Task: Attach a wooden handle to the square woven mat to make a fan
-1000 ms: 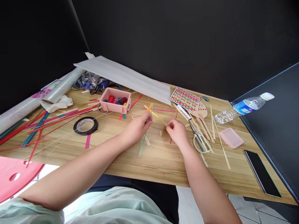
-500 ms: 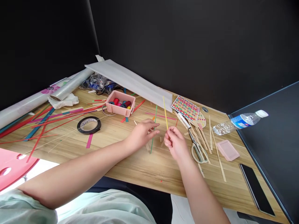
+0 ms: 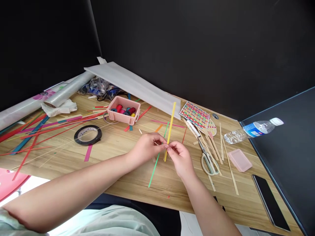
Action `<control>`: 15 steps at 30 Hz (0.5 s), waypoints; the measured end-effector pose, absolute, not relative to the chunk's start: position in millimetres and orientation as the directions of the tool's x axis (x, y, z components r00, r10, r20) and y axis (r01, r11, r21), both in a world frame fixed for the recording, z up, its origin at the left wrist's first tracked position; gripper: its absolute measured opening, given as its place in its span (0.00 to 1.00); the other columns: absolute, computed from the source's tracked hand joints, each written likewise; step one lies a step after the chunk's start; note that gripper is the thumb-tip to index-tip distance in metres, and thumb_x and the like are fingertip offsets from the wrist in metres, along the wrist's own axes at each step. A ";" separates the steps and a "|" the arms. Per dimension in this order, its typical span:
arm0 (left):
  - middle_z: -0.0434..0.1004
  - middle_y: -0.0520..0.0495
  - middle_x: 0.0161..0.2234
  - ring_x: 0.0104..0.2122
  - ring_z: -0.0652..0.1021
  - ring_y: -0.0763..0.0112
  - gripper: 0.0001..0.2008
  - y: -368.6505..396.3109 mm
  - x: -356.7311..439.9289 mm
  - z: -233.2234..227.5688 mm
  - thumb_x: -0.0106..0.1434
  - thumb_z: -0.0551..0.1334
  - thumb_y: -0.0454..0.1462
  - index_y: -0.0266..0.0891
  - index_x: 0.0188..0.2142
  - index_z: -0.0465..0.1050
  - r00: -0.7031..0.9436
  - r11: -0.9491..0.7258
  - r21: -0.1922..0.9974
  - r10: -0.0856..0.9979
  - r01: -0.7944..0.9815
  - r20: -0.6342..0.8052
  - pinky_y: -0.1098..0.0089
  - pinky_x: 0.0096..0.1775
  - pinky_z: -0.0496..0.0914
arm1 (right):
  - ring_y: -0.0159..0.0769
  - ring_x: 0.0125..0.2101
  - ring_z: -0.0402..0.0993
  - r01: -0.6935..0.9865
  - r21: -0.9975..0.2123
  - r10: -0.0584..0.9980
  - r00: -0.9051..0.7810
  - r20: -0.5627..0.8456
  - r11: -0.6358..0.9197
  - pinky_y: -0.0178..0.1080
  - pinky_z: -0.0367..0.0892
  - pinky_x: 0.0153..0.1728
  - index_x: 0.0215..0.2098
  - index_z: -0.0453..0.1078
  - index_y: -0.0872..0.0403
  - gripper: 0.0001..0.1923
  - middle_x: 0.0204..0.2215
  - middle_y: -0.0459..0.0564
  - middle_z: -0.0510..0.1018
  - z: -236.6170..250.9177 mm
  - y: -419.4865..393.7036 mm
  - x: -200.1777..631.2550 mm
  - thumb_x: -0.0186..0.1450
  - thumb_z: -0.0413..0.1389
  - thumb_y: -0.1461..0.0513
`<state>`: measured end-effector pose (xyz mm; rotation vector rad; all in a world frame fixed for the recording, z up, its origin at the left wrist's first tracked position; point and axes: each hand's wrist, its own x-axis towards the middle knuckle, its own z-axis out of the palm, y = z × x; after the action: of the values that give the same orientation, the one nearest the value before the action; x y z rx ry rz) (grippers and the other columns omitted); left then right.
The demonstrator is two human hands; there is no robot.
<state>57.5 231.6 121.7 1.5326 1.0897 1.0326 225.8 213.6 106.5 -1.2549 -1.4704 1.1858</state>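
Since the earlier frame, both hands have drawn together over the middle of the desk (image 3: 137,183), and the yellow strip (image 3: 170,126), then pinched by the right hand alone, is now met by the left hand as well. Right hand (image 3: 180,157): its grip is closed, thumb and forefinger pinching the yellow strip near its lower end. Left hand (image 3: 147,147): fingertips closed at the same spot, touching the strip; whether they also pinch the green strip (image 3: 157,160) that passes beneath them cannot be told. The yellow strip is raised off the desk, its long axis steep and slightly tilted, upper end pointing toward the far edge and the white sheet (image 3: 133,83), a short tail hanging below the fingers. The green strip lies flat, its long axis running from the near edge toward the far edge.

Judged from these positions, the work is at an early stage: only two strips are being brought together, nothing woven yet between the hands. A finished woven mat (image 3: 195,114) lies toward the far right; scissors (image 3: 208,157) lie just right of the right hand.
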 end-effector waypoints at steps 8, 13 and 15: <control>0.75 0.51 0.23 0.23 0.74 0.75 0.07 230.0 57.3 128.1 0.53 0.67 0.39 0.36 0.26 0.75 0.333 0.052 0.998 0.942 -0.046 -0.034 0.75 0.28 0.68 | 0.33 0.27 0.71 0.127 -0.991 0.986 -0.168 0.018 0.039 0.34 0.67 0.29 0.29 0.72 0.51 0.09 0.25 0.45 0.76 112.9 206.7 228.6 0.61 0.61 0.55; 0.75 0.50 0.26 0.25 0.74 0.76 0.06 224.8 54.8 135.9 0.54 0.66 0.37 0.36 0.26 0.74 0.394 -0.014 0.989 0.916 -0.150 0.073 0.75 0.30 0.70 | 0.32 0.28 0.73 0.012 -0.999 0.976 -0.212 0.049 0.053 0.35 0.70 0.32 0.29 0.73 0.50 0.08 0.26 0.45 0.77 116.9 198.6 229.7 0.62 0.62 0.56; 0.74 0.51 0.27 0.25 0.73 0.77 0.06 222.3 54.3 138.2 0.55 0.66 0.37 0.36 0.26 0.74 0.420 -0.015 0.984 0.903 -0.177 0.090 0.74 0.30 0.70 | 0.34 0.29 0.74 -0.039 -0.999 0.974 -0.224 0.042 0.034 0.37 0.71 0.33 0.28 0.73 0.49 0.08 0.26 0.45 0.77 118.5 195.7 229.7 0.61 0.63 0.55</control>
<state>54.3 222.3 138.2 1.2994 0.7359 0.9935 229.7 195.7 118.5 -1.0386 -1.3649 1.3610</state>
